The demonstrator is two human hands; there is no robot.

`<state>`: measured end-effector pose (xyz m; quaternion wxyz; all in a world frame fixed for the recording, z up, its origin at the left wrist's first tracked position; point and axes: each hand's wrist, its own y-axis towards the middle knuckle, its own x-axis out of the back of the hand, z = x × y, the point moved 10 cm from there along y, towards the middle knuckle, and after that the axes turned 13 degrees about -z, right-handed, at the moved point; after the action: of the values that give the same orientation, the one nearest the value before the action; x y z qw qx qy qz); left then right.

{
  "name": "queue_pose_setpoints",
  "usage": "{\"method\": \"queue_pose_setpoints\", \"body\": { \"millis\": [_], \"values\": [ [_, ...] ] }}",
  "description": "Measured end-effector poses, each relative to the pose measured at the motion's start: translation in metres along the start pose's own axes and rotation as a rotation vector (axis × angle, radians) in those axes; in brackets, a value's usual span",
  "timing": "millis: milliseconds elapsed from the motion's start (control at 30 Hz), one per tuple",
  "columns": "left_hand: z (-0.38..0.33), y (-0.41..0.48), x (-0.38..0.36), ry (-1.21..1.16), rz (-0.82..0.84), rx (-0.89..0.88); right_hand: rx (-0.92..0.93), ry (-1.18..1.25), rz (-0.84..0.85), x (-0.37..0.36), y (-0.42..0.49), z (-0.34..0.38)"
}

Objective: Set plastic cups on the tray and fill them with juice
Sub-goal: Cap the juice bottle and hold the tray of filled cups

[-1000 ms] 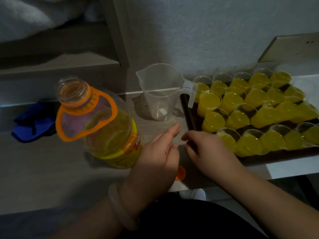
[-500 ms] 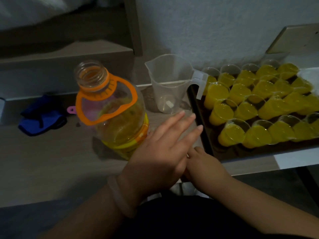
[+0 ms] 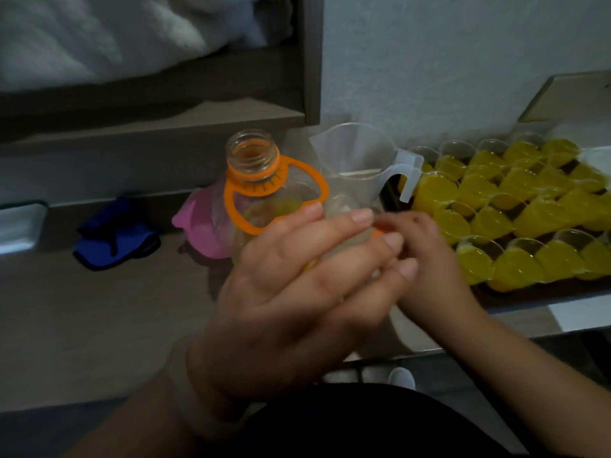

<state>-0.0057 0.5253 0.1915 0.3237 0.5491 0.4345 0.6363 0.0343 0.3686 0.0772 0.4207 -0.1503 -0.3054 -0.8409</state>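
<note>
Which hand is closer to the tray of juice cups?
Right. The right hand is just beside the tray; the left hand is farther off, in front of the bottle.

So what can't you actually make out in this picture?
Head view only:
- Juice bottle: lower body and juice level hidden by the left hand.
- Right hand: what it holds is covered by the left hand; only an orange sliver shows.
- Tray: right end cut off by the frame edge.
- Pink object: mostly behind the bottle, unidentifiable.
</note>
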Motion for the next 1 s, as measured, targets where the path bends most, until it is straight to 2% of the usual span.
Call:
{"method": "queue_pose_setpoints", "body": {
  "millis": [33, 100, 300, 400, 567, 733, 800, 867, 1000],
  "values": [
    [0.004, -0.006, 0.002, 0.012, 0.006, -0.001, -0.047, 0.108, -0.107, 0.012, 0.008, 0.009],
    [0.015, -0.014, 0.005, 0.032, 0.025, 0.016, -0.144, 0.33, -0.206, 0.024, 0.02, 0.026],
    [0.034, -0.017, 0.015, 0.02, 0.058, 0.096, -0.117, 0.672, -0.267, 0.039, 0.039, 0.073],
    [0.049, -0.013, 0.018, 0.046, 0.008, 0.187, -0.067, 0.722, -0.269, 0.041, 0.044, 0.087],
    [0.07, -0.006, 0.03, 0.157, -0.171, 0.313, -0.032, 0.813, -0.208, 0.031, 0.055, 0.102],
    [0.092, -0.02, 0.035, 0.182, -0.304, 0.533, 0.0, 0.813, -0.124, 0.018, 0.066, 0.116],
    [0.102, -0.026, 0.031, 0.17, -0.298, 0.621, 0.074, 0.732, -0.083, 0.014, 0.069, 0.126],
    [0.112, -0.033, 0.02, 0.146, -0.226, 0.721, 0.151, 0.673, -0.021, 0.007, 0.069, 0.136],
    [0.124, -0.047, 0.009, 0.094, -0.145, 0.895, 0.175, 0.692, 0.12, -0.014, 0.065, 0.145]
  ]
}}
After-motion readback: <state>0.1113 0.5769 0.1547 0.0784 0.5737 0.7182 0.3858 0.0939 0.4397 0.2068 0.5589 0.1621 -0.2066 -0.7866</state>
